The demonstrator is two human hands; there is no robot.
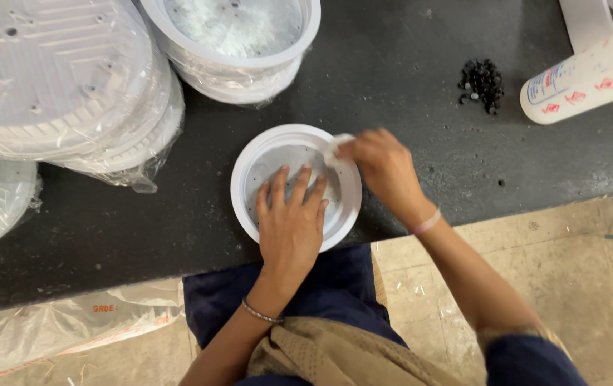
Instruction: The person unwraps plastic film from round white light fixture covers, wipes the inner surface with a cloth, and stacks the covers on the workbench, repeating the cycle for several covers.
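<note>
A round white plastic housing [249, 161] lies on the dark worktop [392, 78] at its front edge. My left hand [291, 219] rests flat inside it, fingers spread, pressing it down. My right hand [383, 169] pinches a small white cloth or pad [334, 151] against the housing's right rim.
Stacks of white round housings in clear wrap sit at the back left [56, 78] and back centre [238, 39]. A pile of small black screws [481, 83] lies to the right, beside a white squeeze bottle [592, 75] lying on its side. A plastic bag [63, 325] hangs lower left.
</note>
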